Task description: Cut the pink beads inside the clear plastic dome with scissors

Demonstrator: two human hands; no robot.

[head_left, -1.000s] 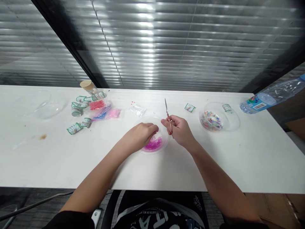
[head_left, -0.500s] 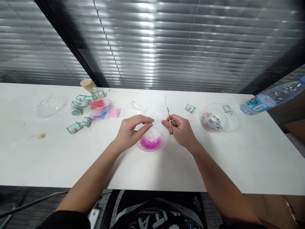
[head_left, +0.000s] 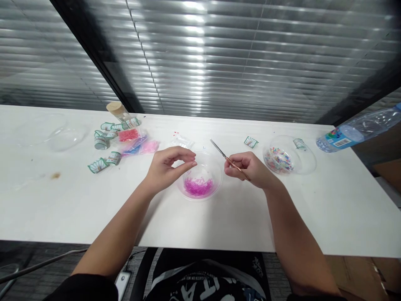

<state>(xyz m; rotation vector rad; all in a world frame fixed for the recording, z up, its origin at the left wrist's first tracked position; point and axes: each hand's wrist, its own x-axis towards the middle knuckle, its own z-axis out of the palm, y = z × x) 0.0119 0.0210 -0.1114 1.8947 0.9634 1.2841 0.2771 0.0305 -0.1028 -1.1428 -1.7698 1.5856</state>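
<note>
Tweezers (head_left: 229, 160) between right fingers (head_left: 233, 164)

Office-like room: long white table (head_left: 78, 209) along glass wall with horizontal blinds (head_left: 234, 62)

White table (head_left: 313, 217), grey slatted blinds (head_left: 250, 62) behind w/ light glare, dark diagonal frame (head_left: 90, 50), grey floor (head_left: 46, 259)

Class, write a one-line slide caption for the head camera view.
Left hand pinches fingertips beside a clear bowl of pink beads; right hand holds a thin metal tool.
</note>
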